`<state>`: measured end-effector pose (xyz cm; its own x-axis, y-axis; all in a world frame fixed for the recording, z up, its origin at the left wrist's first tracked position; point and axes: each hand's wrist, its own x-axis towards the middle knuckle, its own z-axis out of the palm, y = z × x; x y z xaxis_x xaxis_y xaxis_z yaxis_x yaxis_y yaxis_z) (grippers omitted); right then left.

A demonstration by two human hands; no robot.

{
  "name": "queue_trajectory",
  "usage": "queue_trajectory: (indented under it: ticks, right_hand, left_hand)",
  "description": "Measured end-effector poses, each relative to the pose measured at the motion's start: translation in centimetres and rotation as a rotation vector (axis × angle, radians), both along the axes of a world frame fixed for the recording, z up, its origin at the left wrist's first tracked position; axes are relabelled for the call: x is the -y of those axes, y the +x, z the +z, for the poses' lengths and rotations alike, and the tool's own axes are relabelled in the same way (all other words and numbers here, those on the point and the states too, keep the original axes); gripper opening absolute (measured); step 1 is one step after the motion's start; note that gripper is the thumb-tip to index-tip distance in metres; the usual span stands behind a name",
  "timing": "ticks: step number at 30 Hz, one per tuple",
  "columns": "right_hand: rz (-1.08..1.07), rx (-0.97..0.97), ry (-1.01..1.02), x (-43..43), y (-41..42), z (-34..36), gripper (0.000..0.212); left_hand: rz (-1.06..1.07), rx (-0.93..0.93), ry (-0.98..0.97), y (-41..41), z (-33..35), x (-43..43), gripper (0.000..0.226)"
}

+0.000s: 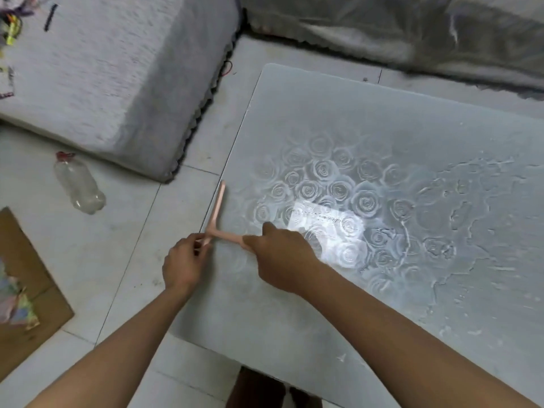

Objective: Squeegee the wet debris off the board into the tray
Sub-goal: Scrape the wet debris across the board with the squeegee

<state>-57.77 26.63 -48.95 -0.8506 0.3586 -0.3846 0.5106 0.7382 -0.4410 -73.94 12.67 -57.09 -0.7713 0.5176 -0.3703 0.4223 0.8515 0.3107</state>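
A large translucent board [338, 119] with a rose pattern lies on the tiled floor, wet with streaks and puddles on its right part [459, 219]. A pink T-shaped squeegee [218, 206] lies along the board's left edge. My right hand [279, 254] grips its handle, which points right over the board. My left hand [182, 262] pinches the lower end of the blade at the board's edge. No tray is in view.
A grey mattress [97, 83] fills the upper left, and a covered one [412, 33] lies beyond the board. An empty plastic bottle [79, 184] lies on the floor tiles. Cardboard [20, 290] with coloured scraps sits at the left edge.
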Motion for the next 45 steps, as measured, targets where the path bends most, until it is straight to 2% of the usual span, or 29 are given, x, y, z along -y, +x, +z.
queue_trajectory:
  ticks: [3, 8, 14, 16, 18, 20, 23, 26, 29, 34, 39, 42, 45]
  right_hand:
    - [0.002, 0.064, -0.044, 0.3, -0.8, -0.3, 0.041]
    - [-0.092, 0.106, -0.109, -0.7, 2.5, 0.5, 0.054]
    - [-0.262, 0.192, 0.04, -4.1, 7.9, 3.2, 0.041]
    - [-0.24, 0.248, 0.134, -4.8, 8.1, 4.6, 0.038]
    - [-0.173, 0.253, 0.21, -4.7, 7.0, 5.9, 0.04]
    - [-0.125, 0.206, 0.214, -4.4, 5.4, 6.7, 0.045]
    - [-0.105, 0.117, 0.095, -3.1, 1.9, 5.8, 0.045]
    - [-0.071, 0.115, -0.021, -0.8, -2.1, 3.7, 0.041]
    - [-0.046, 0.147, -0.074, 1.4, -3.9, 2.2, 0.045]
    - [-0.126, 0.18, -0.062, 2.5, -0.5, 2.1, 0.054]
    - [-0.222, 0.307, 0.052, -0.5, 7.0, 3.9, 0.055]
    - [-0.288, 0.4, 0.084, -2.7, 11.6, 5.1, 0.047]
    - [-0.274, 0.466, 0.159, -3.3, 13.0, 6.0, 0.043]
  left_hand:
    - [0.014, 0.044, -0.031, -0.1, -1.2, 0.3, 0.03]
    - [-0.063, 0.041, -0.003, 2.1, -2.1, -2.0, 0.024]
    - [-0.25, 0.205, 0.066, 7.5, -2.1, -8.9, 0.023]
    - [-0.263, 0.325, 0.039, 8.9, -2.0, -10.1, 0.024]
    - [-0.213, 0.377, 0.09, 9.2, -1.7, -9.9, 0.023]
    - [-0.127, 0.323, 0.188, 7.4, -0.7, -8.5, 0.022]
    - [-0.083, 0.18, 0.259, 2.2, 0.0, -4.9, 0.021]
    - [-0.054, 0.114, 0.142, -2.3, -0.4, -1.2, 0.022]
    - [-0.062, 0.089, 0.019, -2.8, -1.6, 0.6, 0.021]
    - [-0.073, -0.01, 0.011, 1.0, -2.1, -0.9, 0.018]
    - [-0.244, 0.177, 0.117, 8.1, -1.6, -4.8, 0.02]
    - [-0.333, 0.283, 0.057, 13.7, -1.3, -7.9, 0.024]
    - [-0.409, 0.332, -0.007, 15.7, -1.2, -9.8, 0.024]
